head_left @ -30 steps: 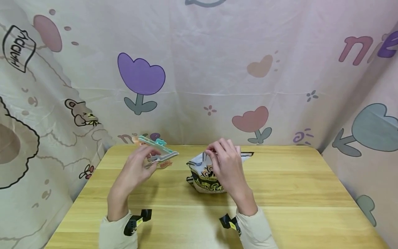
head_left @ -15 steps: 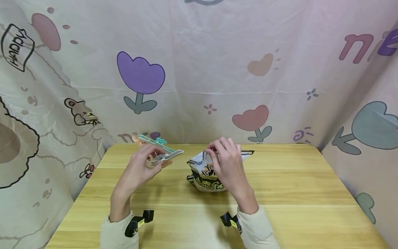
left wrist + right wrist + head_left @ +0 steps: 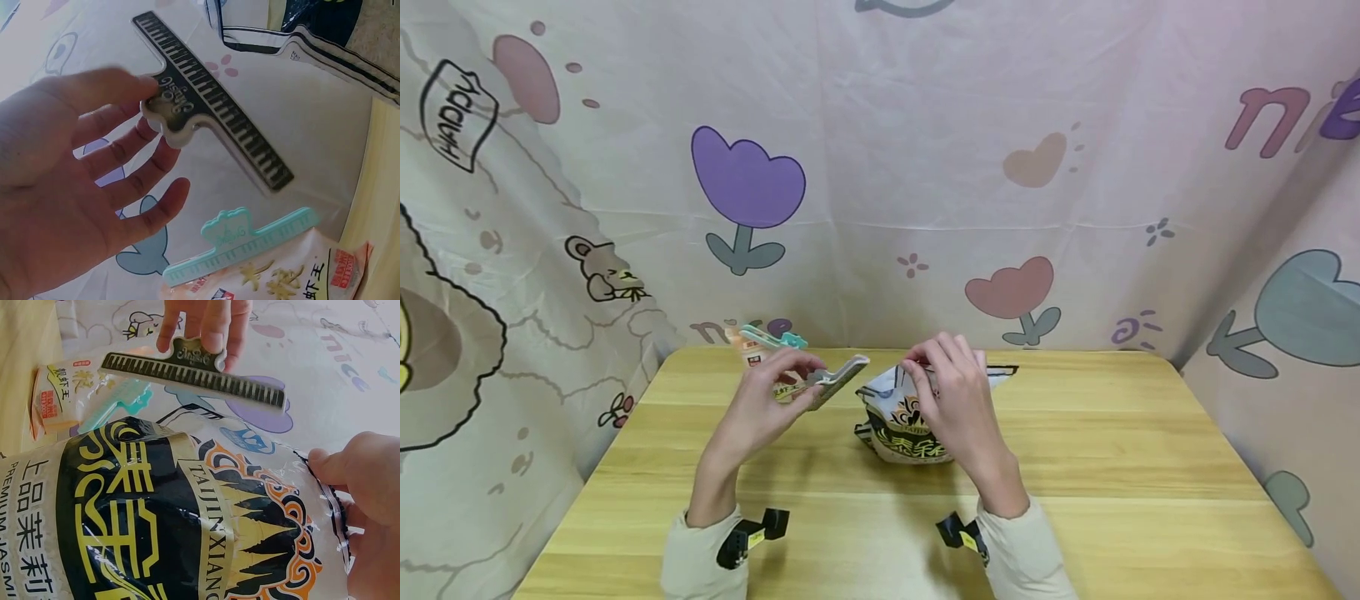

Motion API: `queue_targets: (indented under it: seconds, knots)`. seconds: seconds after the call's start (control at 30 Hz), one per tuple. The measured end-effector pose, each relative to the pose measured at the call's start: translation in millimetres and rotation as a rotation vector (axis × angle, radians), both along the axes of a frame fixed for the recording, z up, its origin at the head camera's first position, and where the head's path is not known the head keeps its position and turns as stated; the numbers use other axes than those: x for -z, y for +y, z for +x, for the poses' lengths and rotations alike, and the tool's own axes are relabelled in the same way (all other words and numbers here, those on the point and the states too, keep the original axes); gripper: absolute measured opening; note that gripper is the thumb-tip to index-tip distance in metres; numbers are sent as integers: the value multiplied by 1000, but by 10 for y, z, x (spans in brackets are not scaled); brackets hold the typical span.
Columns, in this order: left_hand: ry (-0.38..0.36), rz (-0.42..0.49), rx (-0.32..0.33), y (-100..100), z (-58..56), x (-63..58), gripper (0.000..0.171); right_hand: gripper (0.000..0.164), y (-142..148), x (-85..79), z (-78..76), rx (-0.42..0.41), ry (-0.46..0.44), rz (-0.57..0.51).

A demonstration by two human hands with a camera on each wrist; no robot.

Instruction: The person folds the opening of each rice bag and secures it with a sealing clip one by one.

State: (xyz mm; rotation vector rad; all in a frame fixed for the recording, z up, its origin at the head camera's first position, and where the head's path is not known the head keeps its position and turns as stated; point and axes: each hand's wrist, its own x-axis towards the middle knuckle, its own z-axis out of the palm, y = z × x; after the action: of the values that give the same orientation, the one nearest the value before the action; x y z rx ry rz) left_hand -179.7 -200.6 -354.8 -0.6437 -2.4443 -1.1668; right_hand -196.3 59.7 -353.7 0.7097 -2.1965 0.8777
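My left hand (image 3: pixel 763 408) pinches a dark bag clip (image 3: pixel 212 100) by its handle, thumb on one side and fingers on the other. Piano keys are printed along the clip's long bar. It is in the air just left of the rice bag (image 3: pixel 904 429), apart from it. That bag stands upright on the table, with a black label and yellow characters. At its top edge, my right hand (image 3: pixel 955 396) pinches the white plastic between thumb and fingers. In the right wrist view the clip (image 3: pixel 194 378) hovers beyond the bag's folded top.
Behind my left hand stands an orange-and-white snack bag (image 3: pixel 287 275), its top closed by a teal bag clip (image 3: pixel 240 244). The wooden table (image 3: pixel 1120 458) ends at a printed cloth backdrop (image 3: pixel 880 167). Black wrist cameras (image 3: pixel 752 537) sit on both sleeves.
My left hand has moved right with the dark bag clip, away from the snack bag and nearer the rice bag. The right hand keeps its pinch on the rice bag's top.
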Motion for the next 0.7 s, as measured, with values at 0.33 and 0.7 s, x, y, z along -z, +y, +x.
queue_targets:
  seconds: [0.33,0.7]
  knots:
    - [15,64,47,94,-22,23,25,9,0,-8,-6,-5,7,-1]
    - [-1,126,12,219,-15,22,26,9,4,-10,-12,-10,11,-3]
